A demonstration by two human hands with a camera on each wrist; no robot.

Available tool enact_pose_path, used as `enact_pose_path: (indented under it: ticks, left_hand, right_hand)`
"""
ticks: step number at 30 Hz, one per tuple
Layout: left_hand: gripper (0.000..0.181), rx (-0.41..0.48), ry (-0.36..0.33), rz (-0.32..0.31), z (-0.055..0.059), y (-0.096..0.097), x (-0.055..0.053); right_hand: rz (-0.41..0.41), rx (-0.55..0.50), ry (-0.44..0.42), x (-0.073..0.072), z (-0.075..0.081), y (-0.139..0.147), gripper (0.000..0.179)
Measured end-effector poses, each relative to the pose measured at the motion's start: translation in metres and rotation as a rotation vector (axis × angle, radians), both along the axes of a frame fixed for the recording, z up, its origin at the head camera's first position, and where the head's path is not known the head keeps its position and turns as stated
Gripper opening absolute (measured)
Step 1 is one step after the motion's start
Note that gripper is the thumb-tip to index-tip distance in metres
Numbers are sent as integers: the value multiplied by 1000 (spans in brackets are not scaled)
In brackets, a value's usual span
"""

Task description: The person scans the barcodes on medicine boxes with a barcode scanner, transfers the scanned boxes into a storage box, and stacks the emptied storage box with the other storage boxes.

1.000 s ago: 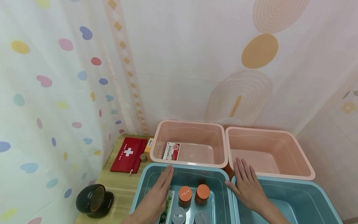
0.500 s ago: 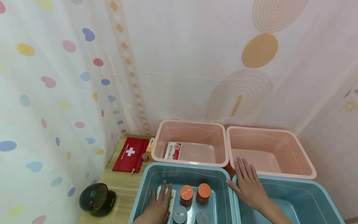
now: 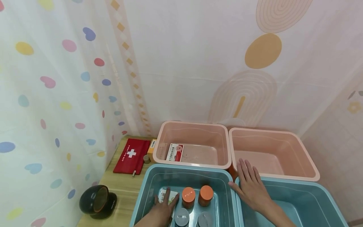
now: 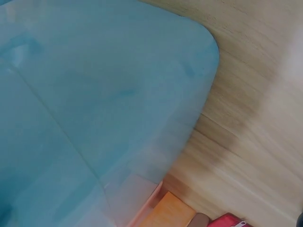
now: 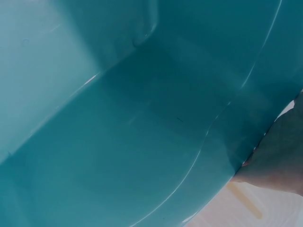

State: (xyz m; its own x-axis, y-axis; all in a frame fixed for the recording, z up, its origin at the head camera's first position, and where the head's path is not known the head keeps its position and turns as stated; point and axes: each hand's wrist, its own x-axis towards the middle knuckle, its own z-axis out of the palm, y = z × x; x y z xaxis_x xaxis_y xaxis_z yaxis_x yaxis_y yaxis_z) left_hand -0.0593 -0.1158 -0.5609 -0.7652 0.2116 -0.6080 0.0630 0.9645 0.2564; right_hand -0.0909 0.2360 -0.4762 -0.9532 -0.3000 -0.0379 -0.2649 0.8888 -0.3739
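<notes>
In the head view my left hand (image 3: 161, 214) reaches down into the left blue bin (image 3: 181, 169). Its fingers and thumb spread around a white and green box (image 3: 171, 194), gripping it at its far end; the palm hides the rest. Right beside this hand stand two orange-capped bottles (image 3: 188, 196) and two grey-capped bottles (image 3: 181, 217). My right hand (image 3: 252, 189) lies flat with straight fingers across the rim of the right blue bin (image 3: 300, 183), its fingertips over the edge of the right pink bin (image 3: 273, 131). Part of this hand (image 5: 277, 158) shows at the right wrist view's edge.
The left pink bin (image 3: 195, 124) behind holds a red and white medicine box (image 3: 175, 153). On the wooden table (image 3: 126, 195) at left lie a red first aid pouch (image 3: 131, 156), a yellow box (image 3: 151, 148), a small brownish cylinder (image 3: 146, 159) and a black rounded object (image 3: 97, 201).
My left hand has lowered from above the left blue bin onto the white and green box, whose far end now shows broader between the fingers. My right hand has stayed in place.
</notes>
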Motion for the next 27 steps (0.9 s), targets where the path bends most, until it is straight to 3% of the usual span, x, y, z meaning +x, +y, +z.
enact_pose_path:
  ticks: [6,9,12,17,23,27]
  left_hand:
    - [102,-2,-78,-29,-43,-14,-15]
    - [93,-24,-106,-25,-56,-13,-21]
    - [75,-90,-77,-54,-60,-6,-24]
    - [52,-198,21,-121,-45,7,-20]
    - [48,-212,7,-77,-17,18,-18]
    - [42,-188,88,-60,-11,15,-17]
  right_hand:
    - [0,9,7,0,0,-1,95]
    - [0,9,4,0,0,-1,94]
    - [-4,-1,-1,0,0,-1,94]
    - [-8,-6,-5,0,0,-1,94]
    - [-8,-6,-6,1,0,-1,94]
    - [-3,-7,-2,1,0,-1,94]
